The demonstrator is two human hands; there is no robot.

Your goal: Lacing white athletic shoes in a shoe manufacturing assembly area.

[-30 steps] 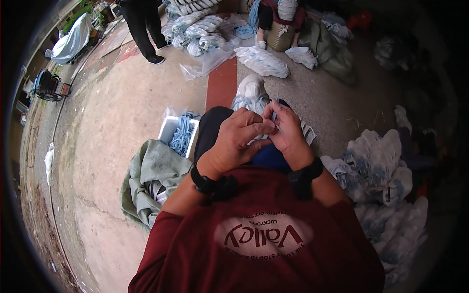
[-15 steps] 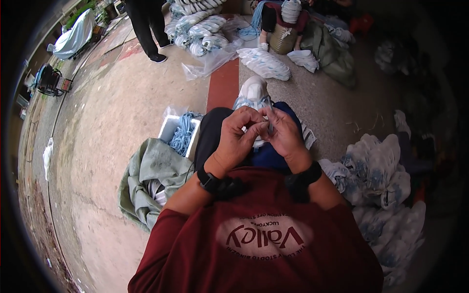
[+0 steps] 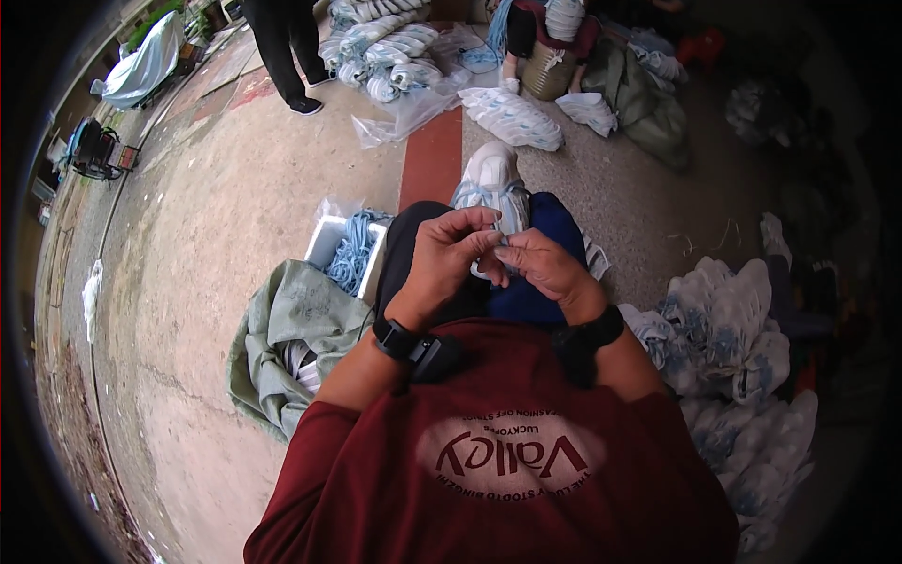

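Observation:
A white shoe (image 3: 489, 171) with light-blue laces lies in front of my knees, toe pointing away, its rear part hidden by my hands. My left hand (image 3: 449, 252) is closed over it, thumb and forefinger pinched on what looks like a thin light-blue shoelace (image 3: 500, 227). Beside it my right hand (image 3: 552, 268) pinches at the same spot, its fingertips almost touching the left ones. Most of the lace is covered by my fingers. Left of my knee stands a white foam box (image 3: 324, 242) with a tangle of light-blue laces (image 3: 351, 263) in it.
A green-grey sack (image 3: 301, 305) slumps by my left side. Bundled white shoes (image 3: 723, 320) are heaped at my right. Farther off are more shoe bundles (image 3: 385, 56), a clear plastic sheet (image 3: 404, 120), a standing person's legs (image 3: 287, 52) and a seated person with a brown container (image 3: 545, 73).
My hands have drawn slightly down and apart, and the right hand has turned palm-down. A thin grey rod that showed above the right fingers is no longer visible.

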